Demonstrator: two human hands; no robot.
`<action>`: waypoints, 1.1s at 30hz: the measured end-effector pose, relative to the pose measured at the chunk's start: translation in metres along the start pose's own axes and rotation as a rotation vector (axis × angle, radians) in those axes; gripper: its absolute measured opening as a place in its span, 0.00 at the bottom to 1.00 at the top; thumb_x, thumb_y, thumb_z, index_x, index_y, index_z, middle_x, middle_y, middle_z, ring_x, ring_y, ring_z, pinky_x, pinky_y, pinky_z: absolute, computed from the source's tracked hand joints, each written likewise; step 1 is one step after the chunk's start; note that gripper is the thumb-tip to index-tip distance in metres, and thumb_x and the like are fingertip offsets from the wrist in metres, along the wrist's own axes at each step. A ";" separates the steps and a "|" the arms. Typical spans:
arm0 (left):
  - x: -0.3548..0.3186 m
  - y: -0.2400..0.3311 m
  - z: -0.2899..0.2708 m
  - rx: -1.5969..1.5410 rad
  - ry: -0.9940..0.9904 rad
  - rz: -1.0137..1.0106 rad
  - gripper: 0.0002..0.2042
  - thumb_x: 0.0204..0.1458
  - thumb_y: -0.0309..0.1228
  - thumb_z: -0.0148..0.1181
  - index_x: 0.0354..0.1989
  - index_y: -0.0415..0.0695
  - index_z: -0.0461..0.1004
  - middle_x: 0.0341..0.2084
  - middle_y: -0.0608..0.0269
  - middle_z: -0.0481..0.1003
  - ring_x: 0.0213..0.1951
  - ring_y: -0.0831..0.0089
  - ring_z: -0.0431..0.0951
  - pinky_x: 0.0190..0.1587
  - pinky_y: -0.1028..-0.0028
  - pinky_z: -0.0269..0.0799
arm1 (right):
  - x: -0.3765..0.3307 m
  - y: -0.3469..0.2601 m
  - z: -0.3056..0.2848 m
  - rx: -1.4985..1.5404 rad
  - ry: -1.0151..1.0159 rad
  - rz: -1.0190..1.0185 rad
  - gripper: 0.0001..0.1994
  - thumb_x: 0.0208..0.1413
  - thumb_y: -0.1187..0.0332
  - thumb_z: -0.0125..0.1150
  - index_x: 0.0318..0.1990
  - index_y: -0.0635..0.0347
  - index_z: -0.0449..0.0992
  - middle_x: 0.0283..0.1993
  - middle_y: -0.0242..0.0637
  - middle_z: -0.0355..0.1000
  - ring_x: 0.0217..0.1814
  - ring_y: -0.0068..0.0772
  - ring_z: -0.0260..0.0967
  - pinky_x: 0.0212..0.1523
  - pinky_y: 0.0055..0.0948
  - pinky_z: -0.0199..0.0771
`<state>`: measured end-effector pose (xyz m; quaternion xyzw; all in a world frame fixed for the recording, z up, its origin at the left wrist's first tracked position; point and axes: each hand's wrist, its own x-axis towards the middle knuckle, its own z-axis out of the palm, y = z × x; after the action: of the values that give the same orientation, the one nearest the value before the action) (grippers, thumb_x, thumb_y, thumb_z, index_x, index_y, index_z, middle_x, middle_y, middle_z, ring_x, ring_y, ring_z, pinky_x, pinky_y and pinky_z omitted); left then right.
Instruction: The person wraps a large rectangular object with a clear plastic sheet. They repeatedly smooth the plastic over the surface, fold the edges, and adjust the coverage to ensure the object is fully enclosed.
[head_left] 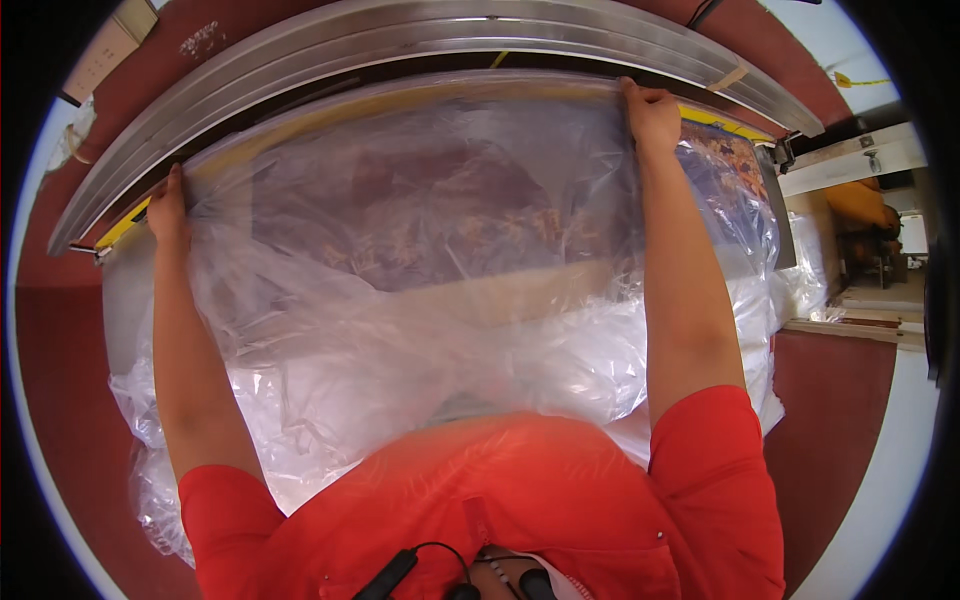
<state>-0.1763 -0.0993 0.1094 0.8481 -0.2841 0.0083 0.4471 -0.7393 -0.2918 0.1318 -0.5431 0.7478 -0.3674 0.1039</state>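
Note:
A large clear plastic sheet (400,350) spreads over the work surface, wrinkled and shiny nearest to me. Both my arms reach forward across it. At the far left, my left hand (168,208) is closed on the sheet's far edge. At the far right, my right hand (655,118) pinches the same edge, thumb and fingers together. Through the film shows a dark piece with a brown-orange pattern (735,160), bare at its right end. A long silvery metal bar (450,35) runs just beyond my hands, with a yellow-and-black strip (725,122) along its near side.
A grey panel edge (128,290) shows at the left of the sheet. Red-brown floor (835,410) lies at both sides. To the right stands a pale frame (850,160) with an opening. A beige box (108,50) sits at the far left.

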 end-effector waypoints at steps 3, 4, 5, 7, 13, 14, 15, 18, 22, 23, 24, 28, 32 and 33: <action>0.026 -0.035 -0.004 0.097 0.023 0.049 0.24 0.41 0.49 0.50 0.29 0.35 0.71 0.28 0.54 0.72 0.33 0.64 0.71 0.38 0.71 0.62 | -0.016 -0.012 -0.007 -0.019 0.009 0.043 0.22 0.39 0.46 0.51 0.30 0.58 0.71 0.31 0.42 0.69 0.37 0.43 0.66 0.39 0.34 0.62; 0.037 -0.053 -0.009 0.141 0.003 0.078 0.23 0.42 0.47 0.47 0.29 0.34 0.71 0.28 0.53 0.72 0.34 0.62 0.71 0.38 0.70 0.62 | -0.016 -0.012 -0.005 0.003 0.040 0.038 0.22 0.41 0.47 0.47 0.31 0.59 0.70 0.32 0.43 0.69 0.38 0.44 0.65 0.40 0.35 0.62; 0.035 -0.050 -0.004 0.113 -0.021 0.058 0.22 0.43 0.46 0.45 0.29 0.34 0.70 0.27 0.52 0.71 0.33 0.61 0.70 0.37 0.69 0.62 | -0.012 -0.007 -0.004 0.012 0.080 0.039 0.23 0.43 0.47 0.43 0.32 0.59 0.70 0.33 0.45 0.69 0.39 0.45 0.65 0.40 0.35 0.61; 0.014 -0.020 0.005 -0.010 -0.060 -0.030 0.21 0.44 0.42 0.41 0.28 0.33 0.70 0.26 0.50 0.71 0.33 0.60 0.70 0.36 0.68 0.62 | -0.010 0.005 -0.006 -0.015 0.106 0.041 0.23 0.46 0.48 0.37 0.33 0.59 0.70 0.35 0.47 0.68 0.40 0.47 0.64 0.41 0.37 0.60; 0.033 -0.052 -0.003 0.171 0.074 0.168 0.15 0.48 0.36 0.40 0.24 0.34 0.66 0.19 0.54 0.69 0.18 0.66 0.63 0.24 0.68 0.59 | -0.006 0.003 -0.002 -0.026 0.004 0.007 0.24 0.47 0.50 0.31 0.38 0.57 0.69 0.40 0.48 0.66 0.45 0.49 0.61 0.45 0.38 0.57; 0.031 -0.052 0.000 0.181 0.063 0.168 0.15 0.47 0.36 0.40 0.24 0.34 0.66 0.19 0.54 0.69 0.19 0.67 0.64 0.24 0.69 0.59 | -0.006 0.004 -0.001 -0.028 0.002 -0.002 0.25 0.47 0.50 0.31 0.39 0.57 0.69 0.41 0.48 0.66 0.45 0.49 0.60 0.45 0.38 0.57; 0.022 -0.038 0.005 0.186 0.044 0.171 0.16 0.47 0.36 0.40 0.24 0.34 0.67 0.19 0.55 0.69 0.19 0.67 0.64 0.24 0.69 0.59 | -0.004 0.007 -0.003 -0.035 0.005 -0.006 0.25 0.47 0.50 0.31 0.40 0.56 0.68 0.41 0.48 0.66 0.46 0.49 0.60 0.45 0.38 0.57; 0.008 -0.009 0.004 0.012 -0.115 -0.081 0.17 0.44 0.37 0.39 0.26 0.35 0.70 0.22 0.57 0.70 0.24 0.70 0.67 0.29 0.73 0.61 | 0.006 0.020 -0.002 0.011 -0.045 -0.021 0.26 0.46 0.48 0.32 0.41 0.56 0.68 0.42 0.47 0.65 0.47 0.49 0.59 0.46 0.37 0.56; 0.021 -0.019 -0.005 -0.398 -0.194 -0.257 0.15 0.46 0.37 0.45 0.29 0.36 0.69 0.26 0.61 0.69 0.30 0.74 0.66 0.34 0.76 0.60 | 0.012 0.021 -0.006 0.191 -0.173 -0.068 0.26 0.43 0.47 0.39 0.38 0.59 0.70 0.37 0.44 0.68 0.42 0.41 0.63 0.43 0.32 0.57; 0.021 -0.020 -0.009 -0.526 -0.215 -0.284 0.14 0.46 0.37 0.46 0.30 0.36 0.69 0.27 0.63 0.69 0.32 0.75 0.66 0.36 0.77 0.59 | 0.011 0.019 -0.007 0.240 -0.231 -0.093 0.25 0.42 0.47 0.42 0.37 0.61 0.70 0.35 0.42 0.68 0.40 0.39 0.64 0.42 0.30 0.58; 0.015 -0.011 -0.012 -0.534 -0.258 -0.265 0.15 0.46 0.38 0.47 0.31 0.37 0.69 0.28 0.64 0.69 0.33 0.76 0.65 0.38 0.78 0.58 | 0.010 0.019 -0.011 0.283 -0.283 -0.110 0.25 0.41 0.47 0.44 0.35 0.62 0.71 0.32 0.41 0.69 0.37 0.37 0.65 0.40 0.29 0.59; 0.002 0.013 -0.072 -0.418 -0.521 -0.106 0.14 0.47 0.40 0.49 0.33 0.41 0.68 0.30 0.72 0.67 0.36 0.84 0.62 0.42 0.82 0.54 | -0.004 -0.004 -0.027 0.142 -0.420 -0.210 0.20 0.40 0.52 0.51 0.29 0.63 0.71 0.23 0.36 0.68 0.27 0.28 0.64 0.31 0.24 0.61; -0.021 -0.028 -0.179 0.216 -0.606 -0.060 0.12 0.48 0.38 0.48 0.32 0.41 0.67 0.26 0.68 0.66 0.29 0.82 0.64 0.32 0.81 0.60 | -0.071 -0.043 -0.029 0.378 -0.638 -0.421 0.14 0.42 0.58 0.54 0.23 0.63 0.70 0.18 0.32 0.64 0.21 0.22 0.59 0.24 0.22 0.59; -0.016 -0.056 -0.214 0.603 -0.615 -0.087 0.12 0.47 0.37 0.48 0.32 0.40 0.67 0.26 0.64 0.67 0.29 0.78 0.66 0.31 0.78 0.62 | -0.096 -0.057 -0.032 0.443 -0.745 -0.427 0.13 0.42 0.60 0.54 0.22 0.63 0.69 0.17 0.32 0.63 0.20 0.21 0.57 0.23 0.21 0.58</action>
<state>-0.1109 0.0956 0.1917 0.9151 -0.3528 -0.1809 0.0736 -0.6779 -0.2002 0.1689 -0.7440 0.4354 -0.3113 0.4001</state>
